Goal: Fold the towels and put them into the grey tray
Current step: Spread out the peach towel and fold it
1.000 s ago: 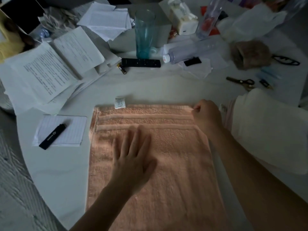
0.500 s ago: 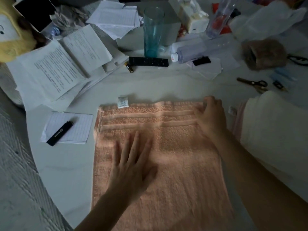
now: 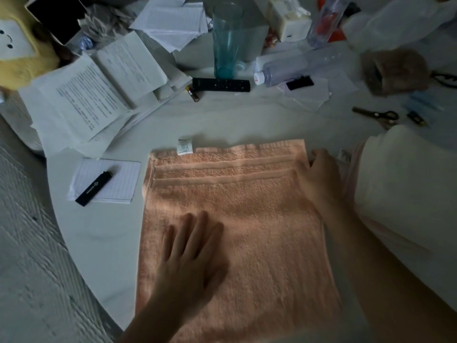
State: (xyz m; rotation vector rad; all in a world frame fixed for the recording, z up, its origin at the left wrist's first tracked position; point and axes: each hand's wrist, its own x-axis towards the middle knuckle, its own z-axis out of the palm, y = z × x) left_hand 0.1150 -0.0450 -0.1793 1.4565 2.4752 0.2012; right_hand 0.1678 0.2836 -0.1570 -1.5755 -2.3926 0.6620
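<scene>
Lying flat, peach towel (image 3: 237, 219), long axis running away from the body, striped end far; left hand (image 3: 190, 258) spread flat, right hand (image 3: 321, 174) pinching its far corner

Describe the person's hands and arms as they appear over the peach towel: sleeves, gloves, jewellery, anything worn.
Both are bare. The left hand and right hand wear no gloves, and no rings, watch or bracelet show. Both forearms are uncovered as far as the picture's edge, with no sleeve in view. The dim light and some blur hide finer detail.
</scene>
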